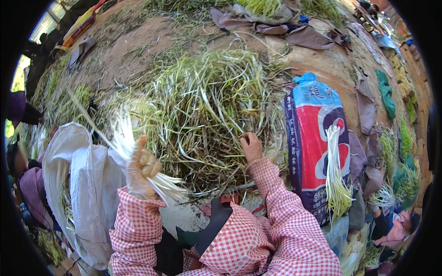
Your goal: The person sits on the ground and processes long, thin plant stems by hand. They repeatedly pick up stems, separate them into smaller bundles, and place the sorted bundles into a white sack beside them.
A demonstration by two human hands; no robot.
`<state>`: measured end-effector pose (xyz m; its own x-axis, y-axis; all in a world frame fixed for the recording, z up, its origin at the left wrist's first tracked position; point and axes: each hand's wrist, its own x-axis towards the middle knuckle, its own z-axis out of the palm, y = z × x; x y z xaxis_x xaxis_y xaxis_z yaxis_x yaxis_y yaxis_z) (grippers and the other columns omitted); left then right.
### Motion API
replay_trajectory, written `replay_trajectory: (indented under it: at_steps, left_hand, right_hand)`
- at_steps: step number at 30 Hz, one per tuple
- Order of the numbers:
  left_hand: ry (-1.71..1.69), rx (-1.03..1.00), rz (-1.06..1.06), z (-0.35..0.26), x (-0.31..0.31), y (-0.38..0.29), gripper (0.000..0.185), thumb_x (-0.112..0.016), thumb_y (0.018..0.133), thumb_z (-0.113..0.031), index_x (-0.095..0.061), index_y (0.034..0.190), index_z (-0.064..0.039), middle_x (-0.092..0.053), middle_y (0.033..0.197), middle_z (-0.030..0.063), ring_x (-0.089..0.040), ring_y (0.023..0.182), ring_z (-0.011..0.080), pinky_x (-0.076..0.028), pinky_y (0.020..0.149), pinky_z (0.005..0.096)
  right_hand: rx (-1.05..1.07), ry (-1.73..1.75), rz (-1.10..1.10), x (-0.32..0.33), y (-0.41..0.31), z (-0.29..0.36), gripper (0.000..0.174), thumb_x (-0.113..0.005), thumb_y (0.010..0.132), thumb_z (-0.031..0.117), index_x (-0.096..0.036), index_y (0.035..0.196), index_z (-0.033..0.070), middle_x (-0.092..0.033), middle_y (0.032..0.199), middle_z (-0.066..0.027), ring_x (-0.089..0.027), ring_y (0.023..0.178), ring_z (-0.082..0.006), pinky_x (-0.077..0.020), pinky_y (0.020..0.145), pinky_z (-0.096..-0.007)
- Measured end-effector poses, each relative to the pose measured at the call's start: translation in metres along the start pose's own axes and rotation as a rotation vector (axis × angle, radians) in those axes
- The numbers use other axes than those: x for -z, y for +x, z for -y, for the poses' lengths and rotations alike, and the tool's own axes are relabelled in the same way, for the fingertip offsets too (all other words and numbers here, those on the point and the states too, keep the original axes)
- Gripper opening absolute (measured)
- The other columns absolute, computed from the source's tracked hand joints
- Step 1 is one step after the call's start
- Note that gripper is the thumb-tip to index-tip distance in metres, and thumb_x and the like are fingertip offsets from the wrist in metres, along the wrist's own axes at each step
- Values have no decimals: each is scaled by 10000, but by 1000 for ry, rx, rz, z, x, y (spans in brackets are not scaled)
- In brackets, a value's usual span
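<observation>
My left hand [143, 167] is closed around a bundle of white leafy-vegetable stalks [122, 132], whose ends stick out on both sides of the fist. One long pale stalk slants up and left from that bundle. My right hand [251, 146] is at the right part of a large heap of tangled green and white stalks [207, 103], its thumb and fingertips close together at the end of a white stalk. To its right, a bunch of trimmed white stalks [333, 165] with yellow-green tips lies on a printed red, blue and purple sack [309, 120].
A white woven sack [91, 183] stands open at left. Cloth pieces [307, 37] and another green heap [259, 5] lie beyond. People sit at the left [32, 193] and lower right [397, 224], with more stalk bunches nearby.
</observation>
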<state>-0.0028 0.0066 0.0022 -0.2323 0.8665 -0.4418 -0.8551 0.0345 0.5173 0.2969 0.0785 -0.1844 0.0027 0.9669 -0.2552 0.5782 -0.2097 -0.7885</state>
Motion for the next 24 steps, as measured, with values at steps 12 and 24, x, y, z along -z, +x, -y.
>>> replay_trajectory:
  at_steps: [12,24]
  left_hand:
    - [322,176,-242,31,-8,-4,149,-625,843,-124,-597,958,-32,-426,505,-55,-312,341,35,-234,307,206]
    - [294,-89,-300,20,-14,0,240,-625,847,-153,-591,1050,-27,-615,730,11,-354,355,20,-254,308,165]
  right_hand:
    - [165,375,126,-15,-26,25,166,-638,786,135,-562,860,7,-570,760,-47,-533,671,-111,-460,625,-259]
    - [389,216,645,-24,-27,72,214,-604,837,168,-597,1001,29,-600,972,-106,-576,889,-220,-479,818,-336]
